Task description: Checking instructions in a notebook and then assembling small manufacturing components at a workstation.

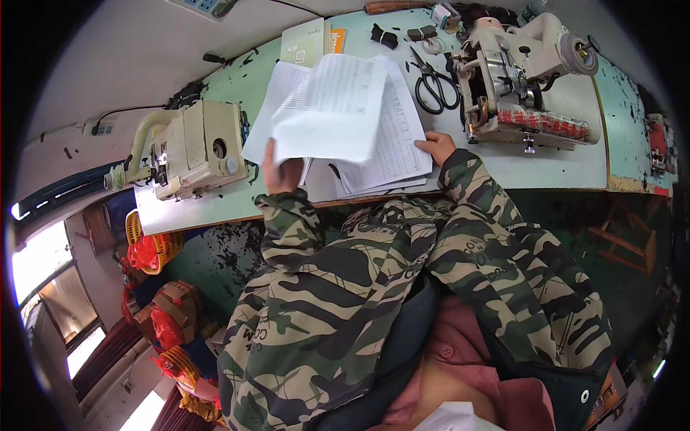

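Printed paper sheets [399,133] lie in a loose, fanned pile on the table in front of me. The top sheet [323,108] is lifted and curls over the others, its lower edge raised. At this sheet's lower left corner is my left hand [282,172], closed, with the thumb up and the other fingers partly behind the paper. On the pile's right edge my right hand [438,146] is closed, pinching the sheets between thumb and fingers. Black-handled scissors [433,90] rest beyond my right hand, blades pointing away.
Sewing machines stand on both sides of the green table [237,82]: a cream one [198,151] at left, another [517,79] at right. Notebooks [303,43] lie behind the papers, near a tape roll [433,46]. A yellow basket [165,248] sits below the table's left end.
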A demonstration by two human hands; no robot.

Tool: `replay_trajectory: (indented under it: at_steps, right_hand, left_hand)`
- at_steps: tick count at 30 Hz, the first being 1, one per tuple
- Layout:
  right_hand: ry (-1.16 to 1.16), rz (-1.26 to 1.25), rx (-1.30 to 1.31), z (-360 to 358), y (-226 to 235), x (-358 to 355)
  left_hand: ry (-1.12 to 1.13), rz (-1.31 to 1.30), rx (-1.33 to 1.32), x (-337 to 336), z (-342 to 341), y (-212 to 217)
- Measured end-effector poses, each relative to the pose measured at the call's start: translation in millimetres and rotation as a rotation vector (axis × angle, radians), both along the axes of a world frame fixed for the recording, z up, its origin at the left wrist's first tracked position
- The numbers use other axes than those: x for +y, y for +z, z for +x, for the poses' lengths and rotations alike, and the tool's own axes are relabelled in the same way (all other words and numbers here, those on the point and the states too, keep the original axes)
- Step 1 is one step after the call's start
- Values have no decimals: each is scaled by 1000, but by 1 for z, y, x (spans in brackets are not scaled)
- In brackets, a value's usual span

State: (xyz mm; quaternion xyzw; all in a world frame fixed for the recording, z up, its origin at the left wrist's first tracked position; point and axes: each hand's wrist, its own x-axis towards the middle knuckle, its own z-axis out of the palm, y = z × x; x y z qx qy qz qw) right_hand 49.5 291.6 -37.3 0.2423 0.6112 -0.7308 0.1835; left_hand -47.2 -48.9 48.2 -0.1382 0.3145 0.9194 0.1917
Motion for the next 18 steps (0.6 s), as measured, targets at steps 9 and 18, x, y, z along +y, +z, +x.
replay_trajectory:
  at_steps: [9,18]
  right_hand:
    - [42,259,224,0,5,-1]
    - [24,216,252,-4,44,0]
  left_hand:
    - [-488,-909,473,4,11,-65]
    - [-321,-1664,1611,136,-36,47]
